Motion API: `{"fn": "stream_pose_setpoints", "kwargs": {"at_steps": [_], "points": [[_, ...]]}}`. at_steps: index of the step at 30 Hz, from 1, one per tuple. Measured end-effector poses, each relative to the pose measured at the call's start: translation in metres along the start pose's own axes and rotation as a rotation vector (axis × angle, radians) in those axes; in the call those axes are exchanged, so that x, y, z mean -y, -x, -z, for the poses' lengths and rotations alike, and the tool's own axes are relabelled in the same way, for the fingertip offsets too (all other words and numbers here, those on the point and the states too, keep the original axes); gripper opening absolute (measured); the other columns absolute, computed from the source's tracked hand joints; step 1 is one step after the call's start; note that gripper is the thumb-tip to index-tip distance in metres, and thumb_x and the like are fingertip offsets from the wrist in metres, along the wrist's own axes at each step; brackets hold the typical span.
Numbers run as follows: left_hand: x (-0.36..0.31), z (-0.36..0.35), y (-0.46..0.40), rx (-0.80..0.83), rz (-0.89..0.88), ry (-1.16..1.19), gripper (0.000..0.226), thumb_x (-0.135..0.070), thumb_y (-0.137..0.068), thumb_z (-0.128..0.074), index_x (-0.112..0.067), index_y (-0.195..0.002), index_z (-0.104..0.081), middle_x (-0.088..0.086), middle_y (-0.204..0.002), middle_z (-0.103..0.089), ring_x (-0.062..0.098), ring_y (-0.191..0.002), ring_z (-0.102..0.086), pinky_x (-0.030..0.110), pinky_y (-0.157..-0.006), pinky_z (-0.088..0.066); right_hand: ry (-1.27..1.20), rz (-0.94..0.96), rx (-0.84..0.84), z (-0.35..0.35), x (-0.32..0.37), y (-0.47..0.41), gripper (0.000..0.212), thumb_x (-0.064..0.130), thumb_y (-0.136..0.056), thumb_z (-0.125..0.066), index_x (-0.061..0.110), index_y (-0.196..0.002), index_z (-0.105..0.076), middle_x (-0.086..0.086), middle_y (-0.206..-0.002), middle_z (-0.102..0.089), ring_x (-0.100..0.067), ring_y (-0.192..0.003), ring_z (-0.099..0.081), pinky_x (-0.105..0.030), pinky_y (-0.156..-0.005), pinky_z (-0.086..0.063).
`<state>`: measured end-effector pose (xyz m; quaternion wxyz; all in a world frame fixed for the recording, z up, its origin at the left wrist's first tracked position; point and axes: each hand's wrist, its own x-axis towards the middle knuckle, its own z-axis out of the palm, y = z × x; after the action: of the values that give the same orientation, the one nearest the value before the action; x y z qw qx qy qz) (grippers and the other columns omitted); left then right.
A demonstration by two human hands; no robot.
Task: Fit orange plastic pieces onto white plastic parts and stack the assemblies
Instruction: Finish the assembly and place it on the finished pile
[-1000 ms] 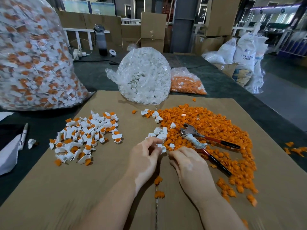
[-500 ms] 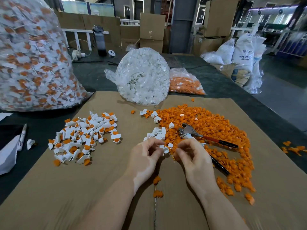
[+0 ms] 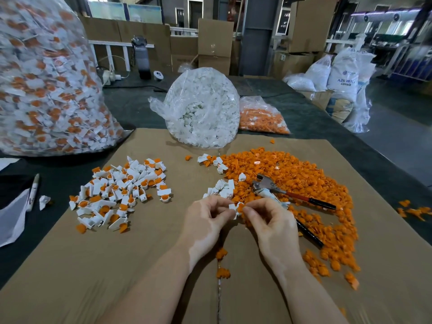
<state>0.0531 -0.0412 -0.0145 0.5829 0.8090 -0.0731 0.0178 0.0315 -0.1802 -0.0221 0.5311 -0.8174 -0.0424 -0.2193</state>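
My left hand (image 3: pixel 208 220) pinches a small white plastic part (image 3: pixel 232 208) just above the cardboard. My right hand (image 3: pixel 271 223) pinches an orange piece (image 3: pixel 240 206) and holds it against that white part. Both hands meet at the near edge of a wide heap of loose orange pieces (image 3: pixel 292 183). A few loose white parts (image 3: pixel 223 187) lie just beyond my fingers. A pile of fitted white-and-orange assemblies (image 3: pixel 121 190) spreads on the cardboard to the left.
Pliers with red-black handles (image 3: pixel 280 190) lie on the orange heap. Clear bags stand behind: white parts (image 3: pixel 203 108), orange pieces (image 3: pixel 261 118), and a big bag of assemblies (image 3: pixel 46 78) far left. A marker (image 3: pixel 34 191) lies at the left. Brown cardboard (image 3: pixel 117 265) covers the table.
My right hand has risen from the heap's edge toward the left hand, bringing an orange piece up to the white part held there. The left hand has stayed nearly still.
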Motion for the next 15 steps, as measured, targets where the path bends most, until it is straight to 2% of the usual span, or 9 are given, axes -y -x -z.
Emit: {"fn": "stream_pose_setpoints", "kwargs": {"at_steps": [3, 5, 8, 15], "points": [[0.0007, 0.0, -0.0004, -0.001, 0.019, 0.023, 0.01, -0.016, -0.085, -0.067, -0.026, -0.085, -0.065, 0.0, -0.075, -0.07, 0.002, -0.069, -0.061, 0.008, -0.065, -0.044, 0.08, 0.007, 0.025, -0.0023, -0.0023, 0.0007, 0.012, 0.012, -0.084, -0.067, 0.023, -0.08, -0.065, 0.014, -0.07, -0.063, 0.0, -0.071, -0.06, -0.011, -0.061, -0.046], [0.0015, 0.0006, -0.0001, -0.02, 0.026, 0.043, 0.014, -0.016, -0.084, -0.068, -0.029, -0.081, -0.064, 0.001, -0.075, -0.07, 0.009, -0.072, -0.064, 0.012, -0.067, -0.047, 0.216, 0.052, 0.028, -0.0027, -0.0036, 0.0014, 0.004, 0.017, -0.086, -0.066, 0.018, -0.082, -0.065, 0.012, -0.073, -0.062, -0.005, -0.07, -0.058, -0.02, -0.062, -0.049], [0.002, 0.0017, 0.0011, -0.025, 0.034, 0.066, 0.015, -0.014, -0.083, -0.069, -0.028, -0.08, -0.065, 0.003, -0.073, -0.07, 0.013, -0.072, -0.064, 0.014, -0.067, -0.047, 0.368, 0.192, 0.002, -0.0039, -0.0019, 0.0035, 0.011, 0.015, -0.085, -0.068, 0.011, -0.076, -0.063, 0.006, -0.067, -0.056, -0.008, -0.061, -0.052, -0.029, -0.054, -0.047], [-0.001, 0.0029, 0.0032, -0.001, 0.003, 0.03, 0.006, -0.007, -0.084, -0.066, -0.011, -0.086, -0.069, 0.005, -0.072, -0.068, 0.003, -0.062, -0.058, 0.008, -0.061, -0.043, 0.417, 0.257, 0.029, -0.008, 0.0009, 0.0046, 0.022, 0.003, -0.08, -0.071, 0.004, -0.065, -0.054, -0.003, -0.06, -0.051, -0.017, -0.054, -0.047, -0.032, -0.047, -0.044]]}}
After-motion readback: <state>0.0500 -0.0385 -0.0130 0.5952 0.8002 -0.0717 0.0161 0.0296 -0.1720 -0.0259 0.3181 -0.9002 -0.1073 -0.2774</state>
